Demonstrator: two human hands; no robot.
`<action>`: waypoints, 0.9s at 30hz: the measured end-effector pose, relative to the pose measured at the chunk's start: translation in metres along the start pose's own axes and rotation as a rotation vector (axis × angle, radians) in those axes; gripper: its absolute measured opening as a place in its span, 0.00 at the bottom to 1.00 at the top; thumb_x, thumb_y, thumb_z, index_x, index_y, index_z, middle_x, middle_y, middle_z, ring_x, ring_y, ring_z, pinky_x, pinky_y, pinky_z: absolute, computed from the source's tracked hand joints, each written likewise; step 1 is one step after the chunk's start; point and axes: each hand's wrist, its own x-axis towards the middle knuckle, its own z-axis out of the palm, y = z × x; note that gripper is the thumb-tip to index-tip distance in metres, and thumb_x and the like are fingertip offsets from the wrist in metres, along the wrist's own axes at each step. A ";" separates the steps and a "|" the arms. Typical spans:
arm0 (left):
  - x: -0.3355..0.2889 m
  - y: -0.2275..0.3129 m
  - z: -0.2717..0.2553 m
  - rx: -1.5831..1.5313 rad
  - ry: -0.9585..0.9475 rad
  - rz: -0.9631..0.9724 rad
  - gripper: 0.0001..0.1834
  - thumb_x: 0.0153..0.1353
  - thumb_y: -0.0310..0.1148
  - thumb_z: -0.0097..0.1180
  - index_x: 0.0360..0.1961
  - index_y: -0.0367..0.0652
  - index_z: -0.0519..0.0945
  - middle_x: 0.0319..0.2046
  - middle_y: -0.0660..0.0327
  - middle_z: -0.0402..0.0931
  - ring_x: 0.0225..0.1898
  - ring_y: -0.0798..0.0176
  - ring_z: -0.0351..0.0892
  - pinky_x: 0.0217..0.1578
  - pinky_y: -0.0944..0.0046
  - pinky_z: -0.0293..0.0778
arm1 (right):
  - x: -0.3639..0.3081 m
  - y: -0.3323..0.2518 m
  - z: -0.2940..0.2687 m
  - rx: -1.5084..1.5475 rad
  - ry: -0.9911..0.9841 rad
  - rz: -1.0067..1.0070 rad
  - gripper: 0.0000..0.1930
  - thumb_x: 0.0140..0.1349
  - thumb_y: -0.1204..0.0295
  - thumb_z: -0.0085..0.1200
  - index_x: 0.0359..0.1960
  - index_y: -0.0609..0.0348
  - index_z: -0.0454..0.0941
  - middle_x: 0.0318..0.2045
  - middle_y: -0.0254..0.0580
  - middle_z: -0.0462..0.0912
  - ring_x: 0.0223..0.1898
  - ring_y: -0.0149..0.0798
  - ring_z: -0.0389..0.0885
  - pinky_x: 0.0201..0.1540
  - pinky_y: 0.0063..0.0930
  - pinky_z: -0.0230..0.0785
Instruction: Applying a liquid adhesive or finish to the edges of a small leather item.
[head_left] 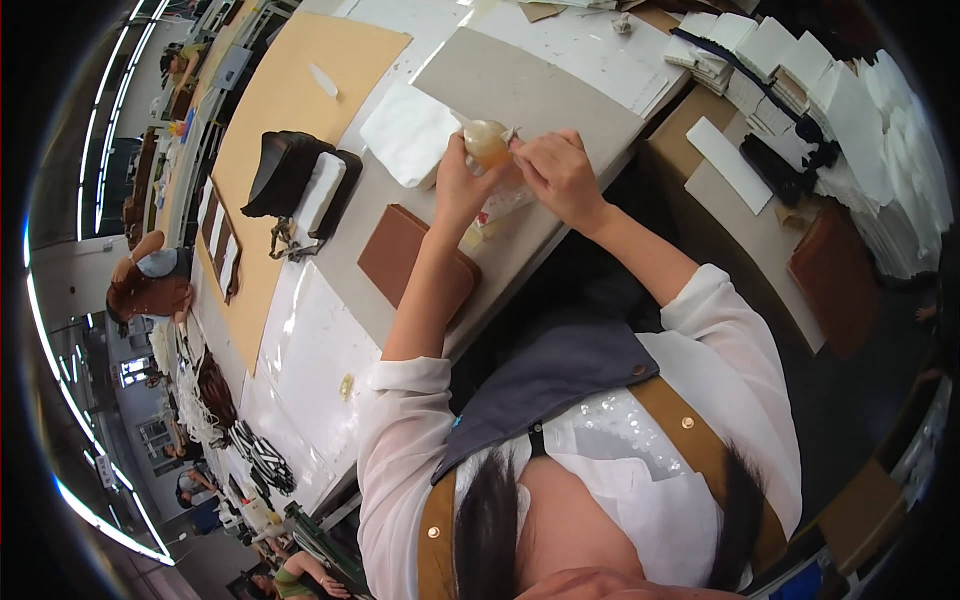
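My left hand (463,190) is closed round a rounded, translucent yellowish bottle (485,143) with a narrow pale tip pointing away to the left. My right hand (563,178) pinches at the near right end of this bottle; what its fingertips grip is too small to make out. Both hands are above the grey board on the table. A white padded sheet (408,135) lies just left of the bottle. Under my left forearm is a brown leather piece (392,248), partly hidden by the arm. Below the hands lies a clear plastic bag (503,203) with small contents.
A black bag (285,172) with a white pad stands on the left, near a tan sheet (330,45) and a white blade-shaped tool (324,81). Stacked white pieces (800,70) fill the right side. Another person (150,285) works at the table's far left.
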 end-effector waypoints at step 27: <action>0.004 -0.003 -0.001 -0.289 -0.079 -0.049 0.29 0.61 0.26 0.68 0.60 0.34 0.68 0.55 0.55 0.75 0.58 0.61 0.76 0.61 0.59 0.72 | -0.024 0.003 0.000 0.179 0.064 0.271 0.09 0.57 0.81 0.61 0.39 0.56 0.82 0.30 0.32 0.83 0.31 0.36 0.80 0.45 0.31 0.67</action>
